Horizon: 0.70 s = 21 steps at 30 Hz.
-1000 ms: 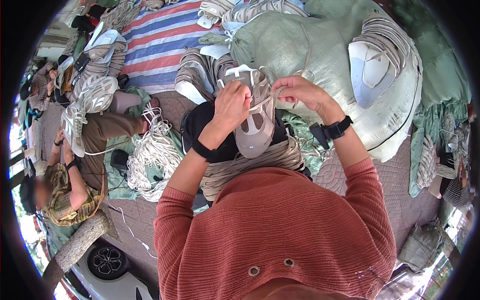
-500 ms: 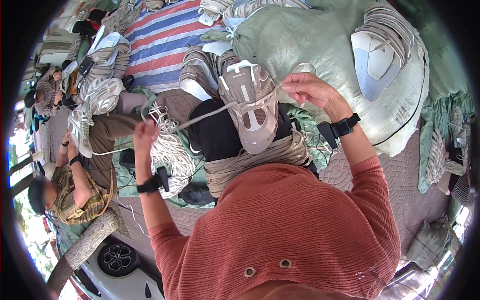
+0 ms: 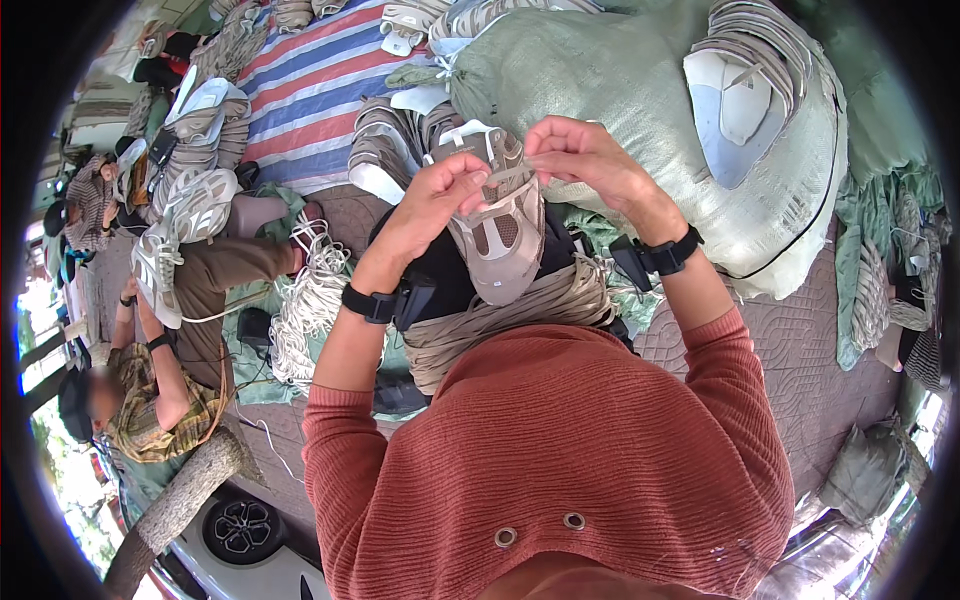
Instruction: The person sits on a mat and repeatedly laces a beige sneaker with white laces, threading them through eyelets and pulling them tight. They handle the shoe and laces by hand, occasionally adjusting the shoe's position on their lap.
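A grey-beige shoe upper (image 3: 497, 262) rests on my black-clad lap, toe toward me. Over its lacing area, my left hand (image 3: 432, 205) and my right hand (image 3: 592, 165) face each other with fingertips pinched. Between them runs a flat beige shoelace (image 3: 512, 188), its ends partly covered by the fingers. A thick bundle of beige laces (image 3: 500, 325) lies across my thighs, between the upper and my body. To the left, a loose heap of whitish laces (image 3: 318, 315) sits on green sheeting.
A bulging green sack (image 3: 590, 75) stands ahead to the right, bearing nested shoe uppers (image 3: 735, 120). More uppers (image 3: 380, 150) lie beyond my lap near a striped sheet (image 3: 320, 90). At left, a person (image 3: 160, 390) handles a shoe upper (image 3: 158, 270); a tree trunk (image 3: 190, 490) and car wheel (image 3: 240, 525) are nearby.
My left hand has moved right and away from me, from beside the lace heap to the upper. The lace, earlier pulled out long to the left, is now gathered between both hands.
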Available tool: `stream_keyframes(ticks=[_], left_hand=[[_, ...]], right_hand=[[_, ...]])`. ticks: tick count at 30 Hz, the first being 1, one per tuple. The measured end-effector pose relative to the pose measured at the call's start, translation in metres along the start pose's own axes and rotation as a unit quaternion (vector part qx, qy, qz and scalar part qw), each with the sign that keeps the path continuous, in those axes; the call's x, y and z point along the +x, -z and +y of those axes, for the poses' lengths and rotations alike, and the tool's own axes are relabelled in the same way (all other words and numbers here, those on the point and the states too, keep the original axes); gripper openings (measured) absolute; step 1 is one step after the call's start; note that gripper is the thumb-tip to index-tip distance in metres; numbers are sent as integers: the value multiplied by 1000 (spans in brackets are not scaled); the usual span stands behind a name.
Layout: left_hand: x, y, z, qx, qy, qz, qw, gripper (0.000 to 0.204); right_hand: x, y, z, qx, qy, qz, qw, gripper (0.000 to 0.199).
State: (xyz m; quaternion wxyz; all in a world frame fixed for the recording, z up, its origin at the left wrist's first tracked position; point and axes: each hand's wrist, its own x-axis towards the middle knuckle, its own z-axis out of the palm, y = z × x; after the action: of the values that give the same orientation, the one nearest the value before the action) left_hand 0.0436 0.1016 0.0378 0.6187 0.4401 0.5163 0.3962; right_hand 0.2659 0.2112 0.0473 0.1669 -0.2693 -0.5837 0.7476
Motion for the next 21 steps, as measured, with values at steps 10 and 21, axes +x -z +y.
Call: stream_keyframes(ticks=[10, 21], left_hand=[[8, -14, 5, 65, 11, 72, 995, 15], [9, -17, -29, 535, -125, 89, 831, 17]], right_hand=[[15, -30, 48, -151, 103, 3, 983, 23], [15, -11, 103, -328, 136, 64, 933, 12]])
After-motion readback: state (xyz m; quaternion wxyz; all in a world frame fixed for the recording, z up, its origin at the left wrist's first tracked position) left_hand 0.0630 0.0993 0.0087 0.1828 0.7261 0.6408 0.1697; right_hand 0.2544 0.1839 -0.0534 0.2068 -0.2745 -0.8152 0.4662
